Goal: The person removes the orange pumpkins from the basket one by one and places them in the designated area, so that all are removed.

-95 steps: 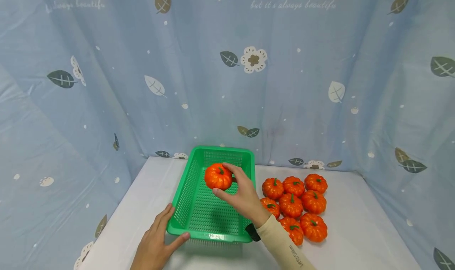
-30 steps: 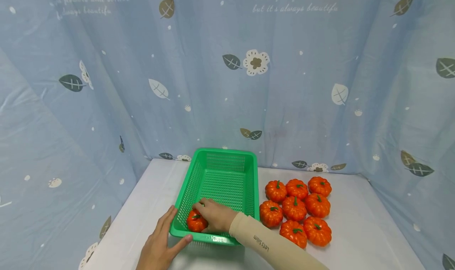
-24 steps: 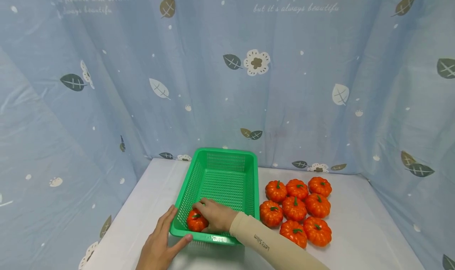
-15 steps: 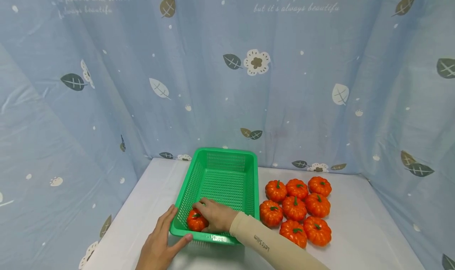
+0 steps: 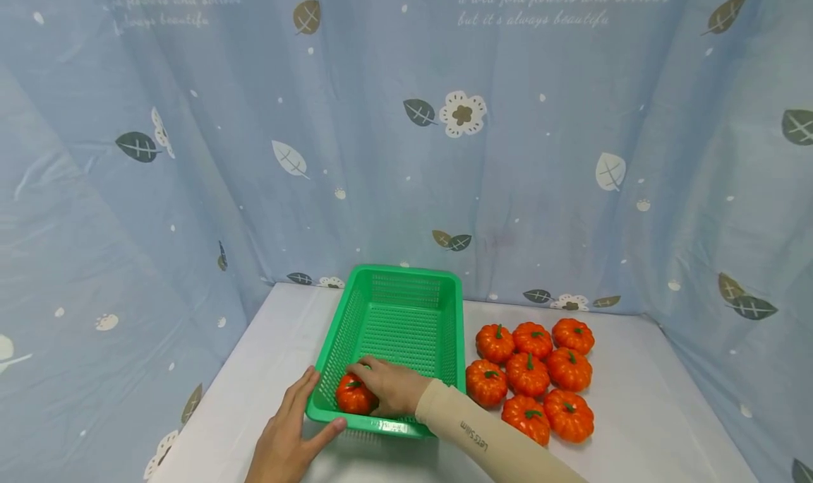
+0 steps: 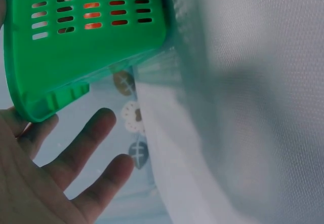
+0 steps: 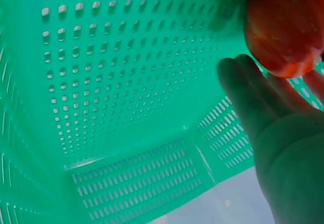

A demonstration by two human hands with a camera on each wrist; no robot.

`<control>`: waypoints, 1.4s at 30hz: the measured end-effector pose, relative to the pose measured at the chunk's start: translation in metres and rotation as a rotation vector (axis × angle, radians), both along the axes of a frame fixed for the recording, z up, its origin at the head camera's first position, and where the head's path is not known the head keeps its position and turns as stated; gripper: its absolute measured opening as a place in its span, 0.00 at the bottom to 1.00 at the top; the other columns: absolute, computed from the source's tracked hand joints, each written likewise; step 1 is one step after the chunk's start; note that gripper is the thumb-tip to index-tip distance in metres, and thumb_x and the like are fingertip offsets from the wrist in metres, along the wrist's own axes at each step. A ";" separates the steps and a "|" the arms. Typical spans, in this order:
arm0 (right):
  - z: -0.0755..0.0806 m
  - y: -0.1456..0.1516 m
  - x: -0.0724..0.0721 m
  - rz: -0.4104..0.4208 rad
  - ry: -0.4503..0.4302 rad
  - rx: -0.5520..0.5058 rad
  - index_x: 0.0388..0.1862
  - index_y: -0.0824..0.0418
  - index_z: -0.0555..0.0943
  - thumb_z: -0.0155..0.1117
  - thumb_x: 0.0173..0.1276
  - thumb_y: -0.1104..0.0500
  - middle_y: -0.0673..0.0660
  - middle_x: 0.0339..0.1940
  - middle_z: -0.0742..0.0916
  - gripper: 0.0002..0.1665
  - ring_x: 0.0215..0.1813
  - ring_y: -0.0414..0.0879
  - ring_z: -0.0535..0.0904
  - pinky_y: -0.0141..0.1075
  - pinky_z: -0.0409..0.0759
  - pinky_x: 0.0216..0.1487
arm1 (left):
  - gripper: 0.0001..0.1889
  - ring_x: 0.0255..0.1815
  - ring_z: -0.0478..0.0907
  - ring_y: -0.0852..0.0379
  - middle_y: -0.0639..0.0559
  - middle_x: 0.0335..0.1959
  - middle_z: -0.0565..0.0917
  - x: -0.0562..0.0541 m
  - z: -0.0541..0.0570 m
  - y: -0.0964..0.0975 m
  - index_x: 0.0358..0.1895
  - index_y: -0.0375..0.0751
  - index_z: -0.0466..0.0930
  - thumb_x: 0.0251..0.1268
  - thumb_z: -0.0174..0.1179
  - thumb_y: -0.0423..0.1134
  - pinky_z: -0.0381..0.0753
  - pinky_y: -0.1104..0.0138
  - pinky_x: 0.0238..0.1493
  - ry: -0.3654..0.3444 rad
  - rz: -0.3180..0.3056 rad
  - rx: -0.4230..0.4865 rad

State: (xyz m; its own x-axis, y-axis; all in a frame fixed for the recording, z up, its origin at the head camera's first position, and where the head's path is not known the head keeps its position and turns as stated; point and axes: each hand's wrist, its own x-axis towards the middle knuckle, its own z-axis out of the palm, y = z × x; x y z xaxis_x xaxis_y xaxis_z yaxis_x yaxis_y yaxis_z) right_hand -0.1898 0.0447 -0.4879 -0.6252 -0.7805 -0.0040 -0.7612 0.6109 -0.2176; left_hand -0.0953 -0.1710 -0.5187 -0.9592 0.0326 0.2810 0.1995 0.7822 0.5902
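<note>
In the head view, my right hand (image 5: 395,388) reaches down into the green plastic basket (image 5: 449,328) and grips a small orange pumpkin (image 5: 353,396) with a green stem. The pumpkin sits in the basket's front left corner, its right side covered by the hand. From the right wrist view, the fingers (image 7: 248,89) lie along the pumpkin (image 7: 286,31) beside the perforated wall. My left hand (image 5: 286,426) rests at the basket's front left corner, thumb on the front rim. In the left wrist view its fingers (image 6: 81,145) are spread and extended, some touching the rim (image 6: 35,115).
Several more orange pumpkins (image 5: 527,375) stand grouped on the white table (image 5: 641,398), just right of the basket. A blue curtain (image 5: 381,151) with leaf and flower prints hangs behind the table and along its sides.
Since the oldest frame, my right hand has brought the pumpkin down from above the basket's middle into its front left corner. Over the last second both hands have stayed nearly still.
</note>
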 end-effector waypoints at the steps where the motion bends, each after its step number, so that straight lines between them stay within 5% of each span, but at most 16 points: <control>1: 0.001 0.001 0.000 -0.007 -0.016 0.005 0.76 0.54 0.63 0.81 0.58 0.50 0.56 0.69 0.75 0.51 0.62 0.45 0.79 0.33 0.81 0.55 | 0.46 0.70 0.70 0.42 0.55 0.79 0.62 0.000 0.000 0.000 0.79 0.50 0.61 0.62 0.66 0.65 0.74 0.35 0.55 -0.001 -0.002 0.002; 8: 0.013 0.008 0.004 -0.093 -0.151 0.047 0.82 0.49 0.55 0.82 0.57 0.51 0.57 0.75 0.69 0.60 0.68 0.49 0.75 0.35 0.81 0.56 | 0.47 0.70 0.70 0.40 0.55 0.79 0.61 -0.001 -0.001 0.000 0.79 0.50 0.60 0.61 0.66 0.66 0.74 0.34 0.55 -0.009 0.000 0.001; 21: 0.049 0.027 0.016 -0.144 -0.310 0.016 0.80 0.45 0.62 0.67 0.70 0.39 0.52 0.72 0.74 0.44 0.68 0.44 0.74 0.41 0.78 0.62 | 0.48 0.71 0.68 0.41 0.55 0.79 0.60 0.000 0.001 -0.001 0.80 0.51 0.58 0.62 0.64 0.68 0.75 0.36 0.56 -0.034 0.002 0.003; 28: 0.062 0.045 0.020 -0.177 -0.334 -0.021 0.80 0.46 0.61 0.65 0.71 0.38 0.53 0.76 0.70 0.43 0.72 0.47 0.71 0.44 0.75 0.66 | 0.48 0.72 0.68 0.42 0.54 0.79 0.62 -0.001 0.000 -0.001 0.79 0.51 0.59 0.60 0.66 0.68 0.75 0.37 0.57 -0.019 -0.003 0.006; 32: 0.068 0.053 0.025 -0.162 -0.264 -0.082 0.80 0.48 0.62 0.67 0.71 0.41 0.54 0.76 0.70 0.43 0.71 0.49 0.71 0.43 0.76 0.65 | 0.48 0.72 0.68 0.42 0.55 0.79 0.62 -0.001 0.001 -0.001 0.79 0.52 0.59 0.60 0.65 0.68 0.75 0.37 0.56 -0.024 0.002 0.008; 42: 0.067 0.070 0.045 -0.060 0.085 -0.401 0.75 0.51 0.68 0.70 0.71 0.49 0.50 0.72 0.75 0.37 0.69 0.44 0.74 0.41 0.78 0.64 | 0.48 0.73 0.67 0.43 0.55 0.79 0.62 0.000 0.002 -0.002 0.79 0.53 0.60 0.59 0.67 0.68 0.74 0.37 0.57 -0.027 0.006 0.011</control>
